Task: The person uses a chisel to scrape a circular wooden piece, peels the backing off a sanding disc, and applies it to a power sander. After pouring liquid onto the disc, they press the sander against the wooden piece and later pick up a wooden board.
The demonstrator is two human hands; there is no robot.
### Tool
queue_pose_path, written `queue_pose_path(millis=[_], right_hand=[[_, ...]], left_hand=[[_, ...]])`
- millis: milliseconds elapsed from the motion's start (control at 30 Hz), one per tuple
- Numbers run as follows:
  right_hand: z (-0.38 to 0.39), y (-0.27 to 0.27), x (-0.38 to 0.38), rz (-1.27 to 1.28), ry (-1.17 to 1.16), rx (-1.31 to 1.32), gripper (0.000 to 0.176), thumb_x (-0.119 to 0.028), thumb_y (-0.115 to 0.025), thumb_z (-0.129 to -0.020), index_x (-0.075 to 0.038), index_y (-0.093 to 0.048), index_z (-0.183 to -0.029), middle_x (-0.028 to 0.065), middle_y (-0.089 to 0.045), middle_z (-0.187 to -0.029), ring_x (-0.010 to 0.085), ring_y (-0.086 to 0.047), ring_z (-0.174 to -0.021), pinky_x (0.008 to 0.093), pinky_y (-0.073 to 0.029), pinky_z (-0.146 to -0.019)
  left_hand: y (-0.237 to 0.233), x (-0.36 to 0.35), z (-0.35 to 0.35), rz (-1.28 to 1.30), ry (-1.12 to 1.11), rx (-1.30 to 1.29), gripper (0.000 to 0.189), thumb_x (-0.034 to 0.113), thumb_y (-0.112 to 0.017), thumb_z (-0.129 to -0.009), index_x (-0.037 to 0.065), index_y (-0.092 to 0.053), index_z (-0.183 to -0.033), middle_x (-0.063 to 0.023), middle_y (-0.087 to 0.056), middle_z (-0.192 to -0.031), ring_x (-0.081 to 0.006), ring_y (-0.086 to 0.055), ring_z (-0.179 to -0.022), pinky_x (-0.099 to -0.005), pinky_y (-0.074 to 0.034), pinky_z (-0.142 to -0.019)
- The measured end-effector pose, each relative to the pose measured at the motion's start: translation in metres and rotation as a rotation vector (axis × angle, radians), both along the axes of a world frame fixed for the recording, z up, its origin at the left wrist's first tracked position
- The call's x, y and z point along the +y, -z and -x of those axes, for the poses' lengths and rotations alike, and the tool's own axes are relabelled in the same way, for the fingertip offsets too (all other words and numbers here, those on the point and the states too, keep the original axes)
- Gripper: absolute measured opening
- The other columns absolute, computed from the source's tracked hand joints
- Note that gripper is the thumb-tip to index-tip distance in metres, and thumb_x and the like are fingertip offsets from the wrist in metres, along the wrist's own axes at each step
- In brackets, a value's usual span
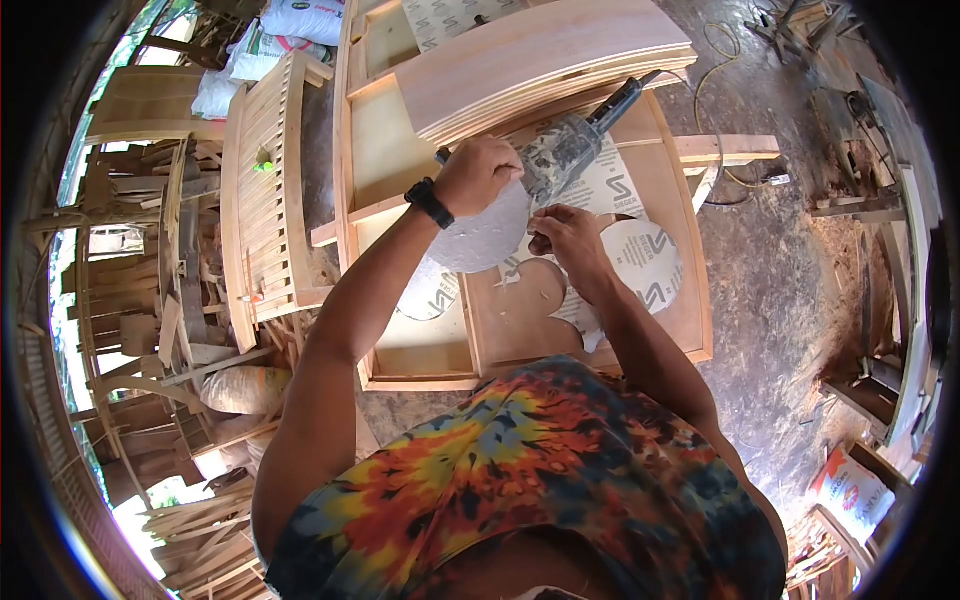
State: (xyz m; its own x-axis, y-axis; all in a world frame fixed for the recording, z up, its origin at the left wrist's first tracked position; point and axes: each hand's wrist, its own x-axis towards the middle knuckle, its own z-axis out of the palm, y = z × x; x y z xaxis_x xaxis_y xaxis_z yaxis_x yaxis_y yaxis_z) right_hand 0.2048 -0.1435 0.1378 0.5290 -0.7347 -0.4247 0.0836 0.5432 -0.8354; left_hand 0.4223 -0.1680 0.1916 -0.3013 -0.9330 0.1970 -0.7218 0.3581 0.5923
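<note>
An angle grinder, dusty with a dark body, lies on printed white sheeting over a wooden frame. A round grey sanding disc is at its head, toward me. My left hand, with a black watch at the wrist, is closed above the disc, round what looks like the grinder's side handle; a dark end sticks out beyond the fist. At the disc's right edge, my right hand is closed in a pinch. Its fingertips are partly hidden. Round white printed discs lie beside and below my hands.
Stacked wooden panels lie just beyond the grinder, on the wooden frame. A slatted wooden piece stands left, with sacks behind it. Scrap timber fills the far left. A cable runs over the floor; a white bucket stands lower right.
</note>
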Motion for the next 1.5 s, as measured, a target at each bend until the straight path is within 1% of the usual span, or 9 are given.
queue_pose_path(millis=[167, 267, 400, 567, 700, 967, 1100, 1267, 1500], right_hand=[[-0.001, 0.0, 0.001, -0.111, 0.061, -0.081, 0.021, -0.014, -0.07, -0.091, 0.007, -0.069, -0.095, 0.0077, -0.068, -0.077, 0.0137, -0.066, -0.064, 0.0261, -0.054, -0.06], [-0.004, -0.003, 0.0, -0.051, 0.031, 0.036, 0.022, -0.014, -0.074, -0.09, 0.007, -0.07, -0.094, 0.0079, -0.069, -0.076, 0.0137, -0.066, -0.063, 0.0265, -0.053, -0.06], [-0.004, -0.003, -0.001, 0.024, 0.014, 0.072, 0.023, -0.014, -0.075, -0.089, 0.007, -0.07, -0.094, 0.0097, -0.07, -0.077, 0.0136, -0.065, -0.061, 0.0266, -0.052, -0.058], [-0.005, -0.003, 0.0, 0.019, 0.012, 0.065, 0.023, -0.014, -0.075, -0.088, 0.008, -0.071, -0.093, 0.0107, -0.071, -0.077, 0.0135, -0.065, -0.06, 0.0267, -0.052, -0.057], [-0.005, -0.005, 0.0, 0.02, 0.018, 0.072, 0.024, -0.014, -0.075, -0.088, 0.009, -0.071, -0.094, 0.0111, -0.071, -0.077, 0.0138, -0.066, -0.061, 0.027, -0.052, -0.057], [-0.005, -0.006, -0.001, 0.048, 0.016, 0.105, 0.025, -0.015, -0.074, -0.088, 0.009, -0.07, -0.095, 0.012, -0.072, -0.079, 0.0148, -0.069, -0.064, 0.027, -0.053, -0.057], [-0.005, -0.011, 0.0, 0.035, 0.021, 0.098, 0.025, -0.015, -0.074, -0.088, 0.009, -0.07, -0.094, 0.0116, -0.072, -0.079, 0.015, -0.069, -0.063, 0.0267, -0.054, -0.058], [-0.005, -0.007, 0.001, 0.014, 0.04, 0.087, 0.025, -0.015, -0.073, -0.088, 0.009, -0.07, -0.094, 0.011, -0.071, -0.079, 0.0149, -0.068, -0.063, 0.0266, -0.054, -0.058], [-0.006, -0.009, 0.0, 0.018, 0.027, 0.081, 0.023, -0.014, -0.074, -0.088, 0.009, -0.07, -0.093, 0.0104, -0.071, -0.079, 0.015, -0.068, -0.062, 0.0267, -0.053, -0.057]], left_hand=[[0.007, 0.006, 0.005, 0.229, 0.001, -0.12, 0.007, 0.001, -0.069, -0.083, 0.004, -0.064, -0.086, -0.0118, -0.067, -0.09, -0.0335, -0.064, -0.092, -0.0454, -0.05, -0.086], [0.016, 0.008, 0.005, 0.279, -0.105, -0.044, 0.007, 0.001, -0.068, -0.084, 0.004, -0.063, -0.088, -0.0113, -0.065, -0.097, -0.0337, -0.062, -0.098, -0.0459, -0.048, -0.089], [0.004, 0.014, 0.005, 0.212, -0.142, -0.087, 0.004, 0.003, -0.068, -0.085, 0.005, -0.066, -0.089, -0.0109, -0.064, -0.098, -0.0329, -0.061, -0.099, -0.0463, -0.047, -0.088], [-0.005, 0.018, 0.011, 0.2, -0.039, -0.268, 0.007, 0.008, -0.069, -0.086, 0.009, -0.073, -0.092, -0.008, -0.066, -0.098, -0.0301, -0.061, -0.097, -0.0448, -0.045, -0.088], [-0.002, 0.015, 0.013, 0.208, -0.074, -0.29, 0.005, 0.009, -0.07, -0.085, 0.008, -0.072, -0.091, -0.0066, -0.065, -0.098, -0.0287, -0.06, -0.098, -0.044, -0.045, -0.089], [-0.001, 0.017, 0.016, 0.318, -0.038, -0.661, 0.01, 0.01, -0.059, -0.087, 0.006, -0.066, -0.093, -0.0111, -0.061, -0.101, -0.0314, -0.056, -0.106, -0.0436, -0.044, -0.093], [0.009, 0.018, 0.014, 0.227, -0.157, -0.622, 0.012, 0.008, -0.06, -0.087, 0.005, -0.063, -0.098, -0.0117, -0.06, -0.101, -0.0329, -0.056, -0.107, -0.0447, -0.044, -0.094], [0.025, 0.021, 0.006, 0.201, -0.298, -0.168, 0.011, 0.013, -0.065, -0.091, 0.005, -0.061, -0.098, -0.0125, -0.06, -0.1, -0.036, -0.056, -0.104, -0.0479, -0.043, -0.094], [0.012, 0.032, 0.027, 0.246, -0.412, -0.223, 0.013, 0.015, -0.07, -0.09, 0.006, -0.061, -0.089, -0.0128, -0.059, -0.098, -0.0364, -0.056, -0.101, -0.0504, -0.041, -0.091]])
